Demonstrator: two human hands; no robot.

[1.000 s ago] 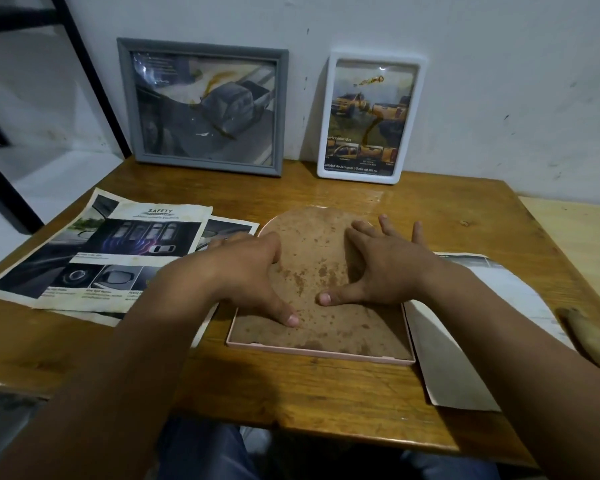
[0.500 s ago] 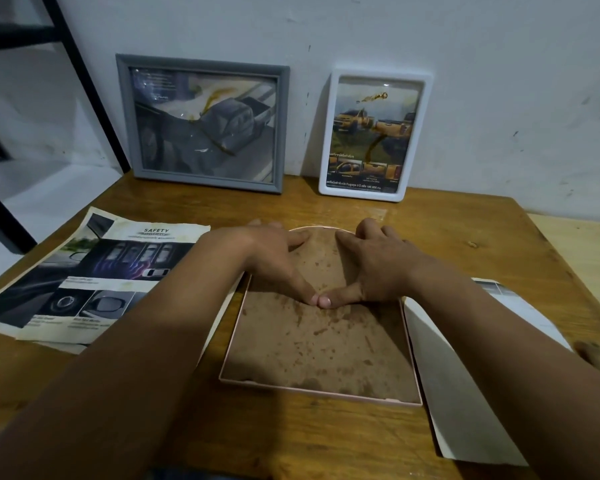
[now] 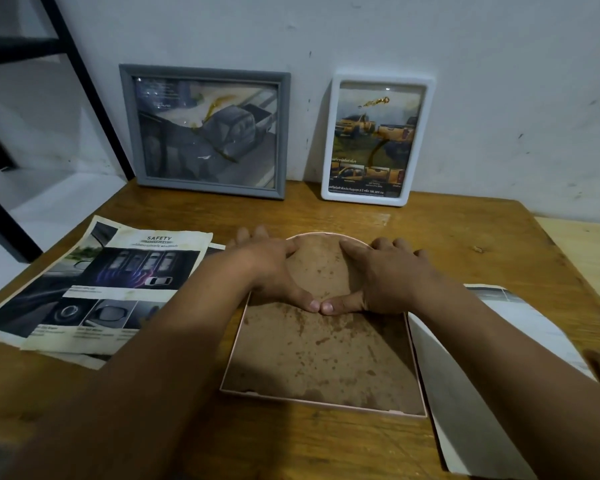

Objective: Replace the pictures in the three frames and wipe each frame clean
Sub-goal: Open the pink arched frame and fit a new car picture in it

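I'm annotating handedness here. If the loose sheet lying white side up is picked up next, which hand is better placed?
Probably the right hand: the white sheet lies directly beside the pink frame on its side, while the left hand would have to cross over.

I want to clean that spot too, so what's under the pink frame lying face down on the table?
The pink frame lies flat on the wooden table. Its right edge meets a sheet of paper; whether that slips beneath cannot be seen. The brown backing board hides everything inside.
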